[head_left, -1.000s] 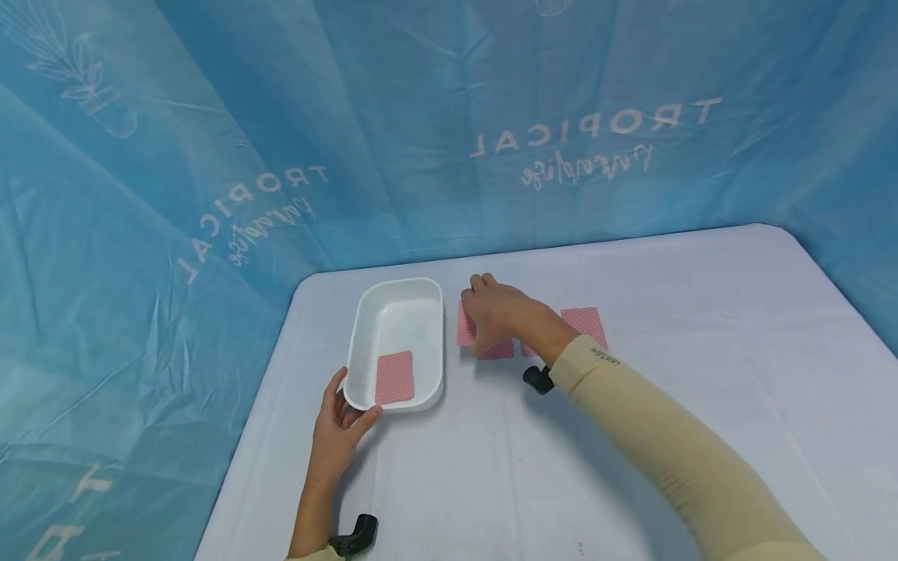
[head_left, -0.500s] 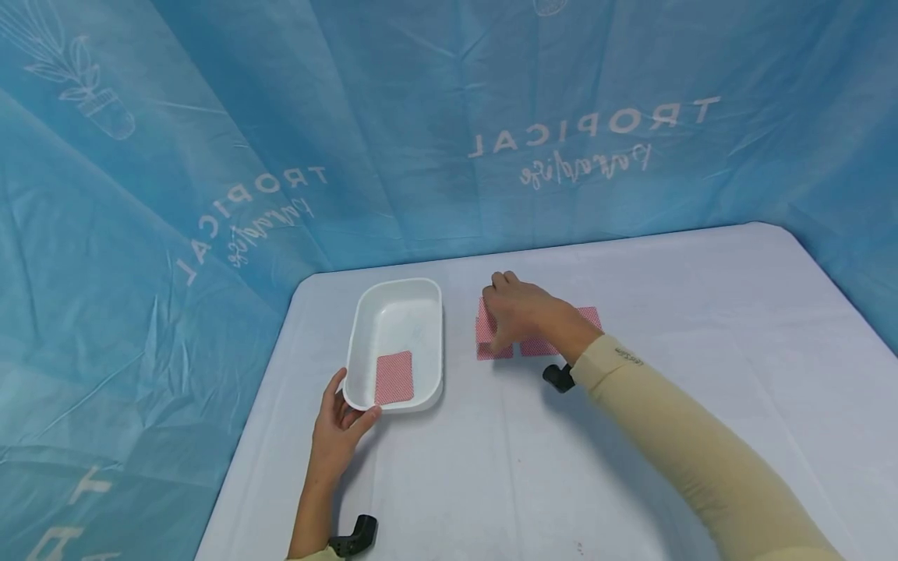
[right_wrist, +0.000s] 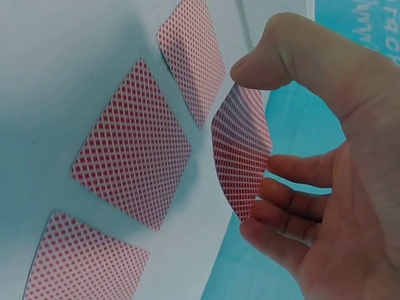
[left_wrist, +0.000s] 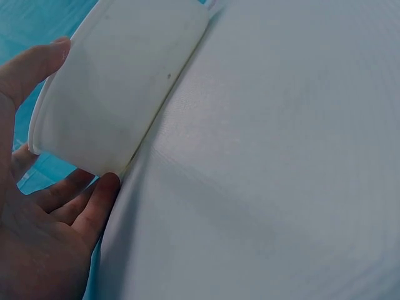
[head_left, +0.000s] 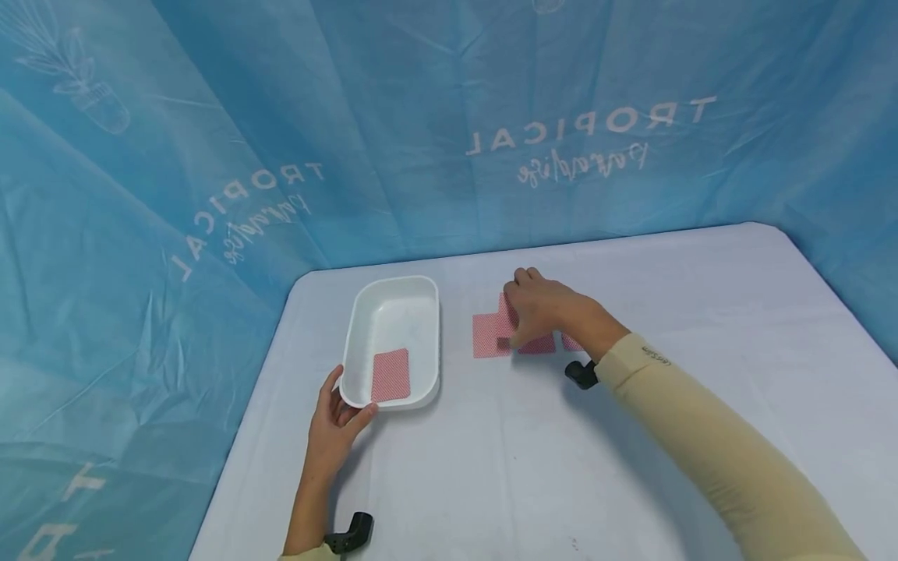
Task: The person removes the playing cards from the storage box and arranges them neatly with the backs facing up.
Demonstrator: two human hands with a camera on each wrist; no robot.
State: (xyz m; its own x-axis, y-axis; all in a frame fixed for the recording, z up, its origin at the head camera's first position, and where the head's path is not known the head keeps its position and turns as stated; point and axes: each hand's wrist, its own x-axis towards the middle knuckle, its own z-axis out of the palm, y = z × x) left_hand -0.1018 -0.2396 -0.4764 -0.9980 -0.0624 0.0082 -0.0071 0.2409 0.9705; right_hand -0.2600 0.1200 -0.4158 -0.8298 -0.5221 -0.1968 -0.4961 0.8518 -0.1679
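A playing card (right_wrist: 242,156), its red-checked back showing, is bent between the thumb and fingertips of my right hand (head_left: 543,304). That hand is above the table, over a row of three similar cards: a left card (head_left: 484,336), a middle card (head_left: 539,344) and a right card (head_left: 572,344), the last two partly covered by the hand. With its thumb at the rim and fingers against the outer wall, my left hand (head_left: 333,425) grips the near left corner of a white plastic tray (head_left: 403,300). One more red-backed card (head_left: 390,375) lies inside the tray, near its front end.
A white cloth-covered table (head_left: 491,467) bears everything. Blue printed curtains (head_left: 421,140) hang along the back and left. Black wrist mounts, one on the left arm (head_left: 351,533) and another below the right wrist (head_left: 581,375), stick out near the tabletop.
My right hand has moved rightward with the card, away from the tray and along the row, uncovering the left card. My left hand and the tray have stayed in place.
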